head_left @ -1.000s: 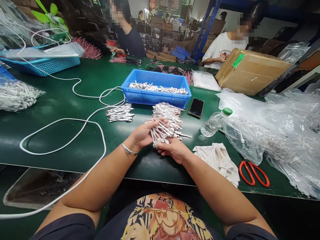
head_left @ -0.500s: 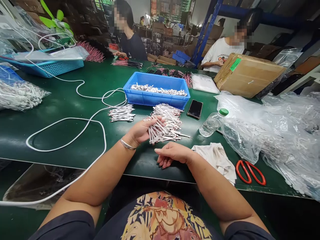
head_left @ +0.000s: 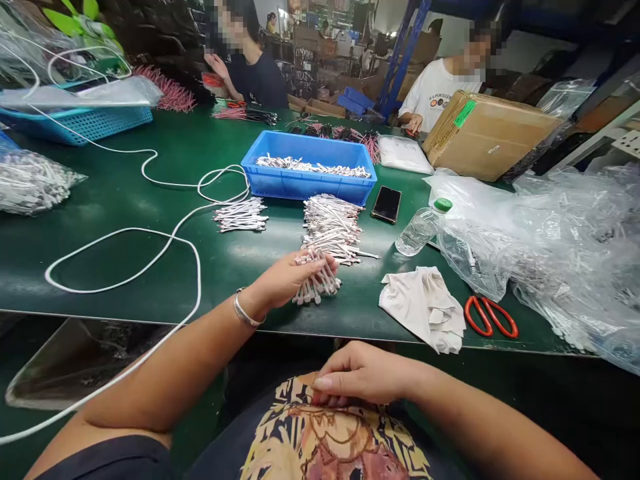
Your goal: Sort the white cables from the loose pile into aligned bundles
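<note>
My left hand (head_left: 285,280) is closed around a bundle of short white cables (head_left: 320,283) just above the table, their ends fanning out past the fingers. Behind it lies a larger pile of similar cables (head_left: 333,227), with a smaller neat bunch (head_left: 241,215) to its left. A blue bin (head_left: 310,185) at the back of these piles holds more white pieces. My right hand (head_left: 363,373) is drawn back against the printed shirt (head_left: 340,433), below the table edge, its fingers curled in; what they hold, if anything, is hidden.
A white cord (head_left: 197,267) loops across the left side. Right of the piles are a phone (head_left: 387,204), a bottle (head_left: 417,230), a cloth (head_left: 425,307), red-handled scissors (head_left: 493,317) and plastic bags (head_left: 550,253). A carton (head_left: 493,137) stands behind; two people sit across the table.
My left hand has lifted the cable bundle off the pile and brought it toward me. My right hand has moved back from the table to my shirt. The view has shifted slightly.
</note>
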A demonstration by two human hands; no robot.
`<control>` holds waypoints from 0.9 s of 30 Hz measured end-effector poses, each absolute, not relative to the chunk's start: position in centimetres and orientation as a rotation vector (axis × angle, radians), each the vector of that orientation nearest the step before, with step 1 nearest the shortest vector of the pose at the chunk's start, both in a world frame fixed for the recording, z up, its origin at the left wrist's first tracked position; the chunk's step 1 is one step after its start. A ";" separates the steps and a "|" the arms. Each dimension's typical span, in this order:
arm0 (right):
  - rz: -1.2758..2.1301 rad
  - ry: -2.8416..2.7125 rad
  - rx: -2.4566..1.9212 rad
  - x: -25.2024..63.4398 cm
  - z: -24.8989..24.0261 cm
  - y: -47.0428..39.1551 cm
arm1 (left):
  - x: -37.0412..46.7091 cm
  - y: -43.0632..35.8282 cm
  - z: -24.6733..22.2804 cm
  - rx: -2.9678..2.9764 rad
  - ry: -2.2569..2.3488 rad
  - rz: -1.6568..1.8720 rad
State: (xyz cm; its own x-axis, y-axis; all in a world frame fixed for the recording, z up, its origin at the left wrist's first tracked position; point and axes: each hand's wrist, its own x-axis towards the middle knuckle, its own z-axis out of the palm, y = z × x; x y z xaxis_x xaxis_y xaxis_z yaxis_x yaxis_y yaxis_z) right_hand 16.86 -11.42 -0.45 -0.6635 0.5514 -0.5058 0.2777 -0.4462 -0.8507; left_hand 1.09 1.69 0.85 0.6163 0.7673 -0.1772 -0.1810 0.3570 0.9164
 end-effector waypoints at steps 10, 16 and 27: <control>2.191 -0.639 -1.109 16.4 -5.5 -13.7 | 1.5 1.1 -0.3 0.785 0.743 0.656; 2.288 -0.458 -0.724 15.9 -6.6 -13.4 | 0.6 -1.9 -0.2 2.044 0.610 0.711; 2.278 -0.409 -0.629 14.5 -7.4 -12.2 | -0.5 -4.2 -3.7 2.550 0.175 0.446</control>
State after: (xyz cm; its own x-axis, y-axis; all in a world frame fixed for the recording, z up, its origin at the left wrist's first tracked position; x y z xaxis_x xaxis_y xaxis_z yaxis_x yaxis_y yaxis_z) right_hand 14.47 -12.21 -7.45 -0.6169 0.7202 -0.3172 -0.5648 -0.6859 -0.4589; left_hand -0.52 -4.22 -3.69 0.9369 0.2121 0.2780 0.0334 -0.8457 0.5326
